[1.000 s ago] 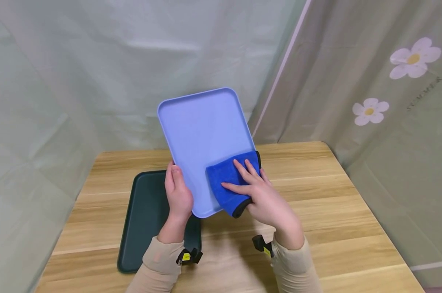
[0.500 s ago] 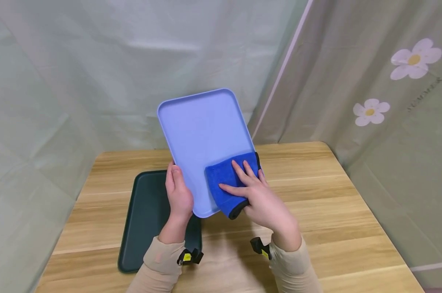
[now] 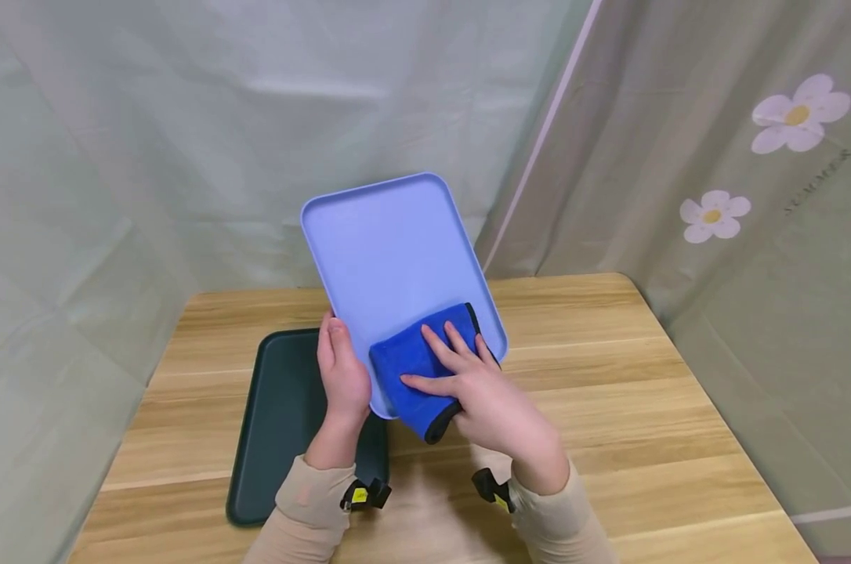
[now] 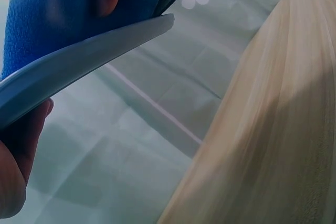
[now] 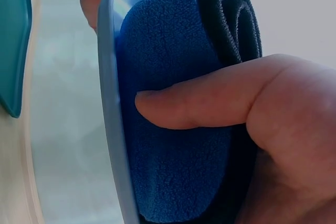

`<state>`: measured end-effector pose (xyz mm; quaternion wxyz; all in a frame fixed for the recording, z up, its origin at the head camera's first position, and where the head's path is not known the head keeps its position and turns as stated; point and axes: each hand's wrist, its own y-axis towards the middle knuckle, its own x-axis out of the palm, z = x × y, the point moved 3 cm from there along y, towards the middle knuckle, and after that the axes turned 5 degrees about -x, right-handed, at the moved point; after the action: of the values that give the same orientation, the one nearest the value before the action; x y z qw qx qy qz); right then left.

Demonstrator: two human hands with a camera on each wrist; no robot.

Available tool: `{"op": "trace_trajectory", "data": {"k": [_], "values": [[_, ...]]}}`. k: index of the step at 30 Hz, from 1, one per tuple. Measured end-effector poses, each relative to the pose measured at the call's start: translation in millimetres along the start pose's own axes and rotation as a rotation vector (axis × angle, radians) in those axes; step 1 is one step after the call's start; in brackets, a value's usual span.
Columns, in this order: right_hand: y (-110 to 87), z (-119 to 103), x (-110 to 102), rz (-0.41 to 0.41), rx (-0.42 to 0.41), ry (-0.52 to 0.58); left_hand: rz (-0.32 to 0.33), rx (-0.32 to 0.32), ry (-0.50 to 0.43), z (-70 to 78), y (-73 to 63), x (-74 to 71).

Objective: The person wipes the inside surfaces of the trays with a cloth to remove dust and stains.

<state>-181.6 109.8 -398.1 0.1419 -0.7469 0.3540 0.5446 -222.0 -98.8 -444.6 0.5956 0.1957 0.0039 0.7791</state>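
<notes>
A light blue rectangular tray [image 3: 397,251] is held up at a tilt above the table. My left hand [image 3: 344,380] grips its left edge, thumb on the front rim and fingers behind. Against the tray's lower part lies a folded blue cloth [image 3: 390,364] with black trim. My right hand [image 3: 485,399] presses the cloth there with fingers spread and fairly straight. In the right wrist view the thumb [image 5: 194,100] lies extended along the cloth. The left wrist view shows the tray's edge [image 4: 84,59] side-on, with the cloth above it.
A dark green tray [image 3: 284,423] lies on the wooden table [image 3: 651,423] at the left, partly hidden behind my left arm. Pale curtains [image 3: 270,94] hang behind the table and along both sides, printed with white flowers at the right.
My right hand and the cloth have slid left and down along the tray's lower part, uncovering its lower right corner. My left hand and the tray have barely moved.
</notes>
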Motion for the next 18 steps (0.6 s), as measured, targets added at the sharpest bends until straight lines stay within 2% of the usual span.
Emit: {"op": "trace_trajectory", "data": {"k": [10, 18], "values": [[2.8, -10.4, 3.6, -0.016, -0.040, -0.038, 0.019, -0.020, -0.027, 2.5, -0.3, 0.6], [3.2, -10.4, 5.7, -0.001, -0.061, -0.043, 0.022, -0.022, -0.040, 4.3, -0.4, 1.1]]}}
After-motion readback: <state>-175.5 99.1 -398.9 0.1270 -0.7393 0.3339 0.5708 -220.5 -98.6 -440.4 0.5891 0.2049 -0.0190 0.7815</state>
